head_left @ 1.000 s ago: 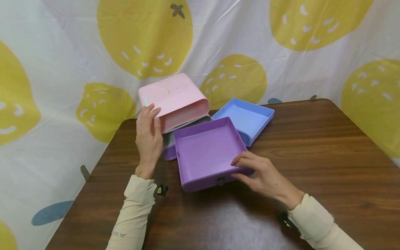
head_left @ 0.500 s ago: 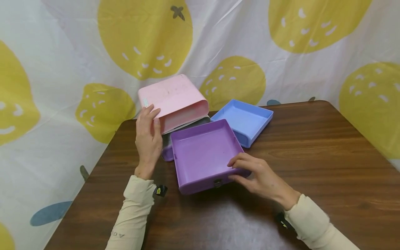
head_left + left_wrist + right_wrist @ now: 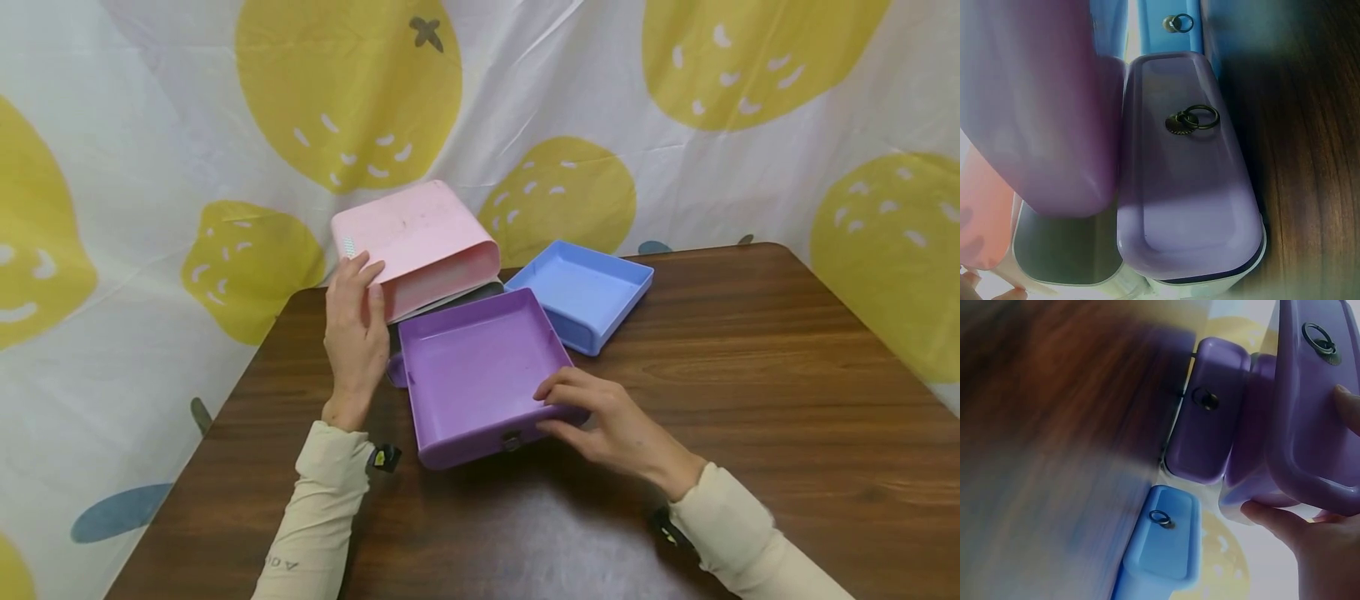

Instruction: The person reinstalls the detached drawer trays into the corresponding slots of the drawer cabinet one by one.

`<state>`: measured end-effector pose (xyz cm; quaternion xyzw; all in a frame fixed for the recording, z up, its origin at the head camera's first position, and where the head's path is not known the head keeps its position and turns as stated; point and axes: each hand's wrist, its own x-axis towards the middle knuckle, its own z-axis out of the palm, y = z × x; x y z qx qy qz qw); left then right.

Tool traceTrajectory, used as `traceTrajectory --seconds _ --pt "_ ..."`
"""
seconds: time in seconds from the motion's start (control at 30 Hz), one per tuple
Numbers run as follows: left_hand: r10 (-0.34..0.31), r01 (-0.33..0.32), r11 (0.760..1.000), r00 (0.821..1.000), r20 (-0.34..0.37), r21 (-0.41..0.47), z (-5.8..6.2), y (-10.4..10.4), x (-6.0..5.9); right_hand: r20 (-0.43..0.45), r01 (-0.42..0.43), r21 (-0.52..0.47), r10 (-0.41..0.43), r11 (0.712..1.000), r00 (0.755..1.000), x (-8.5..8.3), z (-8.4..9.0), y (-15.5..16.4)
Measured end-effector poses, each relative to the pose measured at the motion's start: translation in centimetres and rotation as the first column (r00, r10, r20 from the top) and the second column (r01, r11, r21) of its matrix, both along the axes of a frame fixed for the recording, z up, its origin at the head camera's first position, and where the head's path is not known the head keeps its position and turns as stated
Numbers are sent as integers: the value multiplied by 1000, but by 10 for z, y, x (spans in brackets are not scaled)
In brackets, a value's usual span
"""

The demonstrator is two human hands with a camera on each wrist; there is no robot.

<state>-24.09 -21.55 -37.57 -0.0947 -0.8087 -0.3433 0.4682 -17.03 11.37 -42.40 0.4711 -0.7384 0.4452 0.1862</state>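
My right hand [image 3: 603, 421] pinches the front wall of a purple drawer [image 3: 483, 367], fingers over the rim and thumb against the front. The drawer is empty and tilted, held in front of the stack. In the right wrist view a ring pull [image 3: 1321, 344] shows on its front. My left hand [image 3: 356, 337] rests at the left side of a pink open-fronted drawer casing [image 3: 412, 229], fingertips on top and thumb by the opening. Below, a second purple drawer [image 3: 1191, 181] sits in a pale casing, beside a grey-lined opening [image 3: 1066, 253] in the left wrist view.
A blue drawer [image 3: 588, 287] lies on the brown wooden table [image 3: 750, 375], right of and behind the held drawer. A lemon-print cloth [image 3: 712, 183] hangs close behind the table's far edge.
The purple drawer has moved left and slightly toward me with my right hand, now covering more of the lower purple drawer. My left hand and the pink casing stay nearly still.
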Motion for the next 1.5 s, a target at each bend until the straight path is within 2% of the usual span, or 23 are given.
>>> traceTrajectory --seconds 0.7,1.27,1.5 --pt "-1 1 1000 1000 29 -13 2 -1 1 -19 -1 16 1 1000 1000 -4 3 -7" --pt "-2 2 1000 1000 12 -4 1 -1 -1 11 21 56 -22 998 1000 -7 3 -9" --pt "3 -3 1000 1000 27 -4 0 -1 1 5 16 57 -17 998 1000 -6 2 -10"
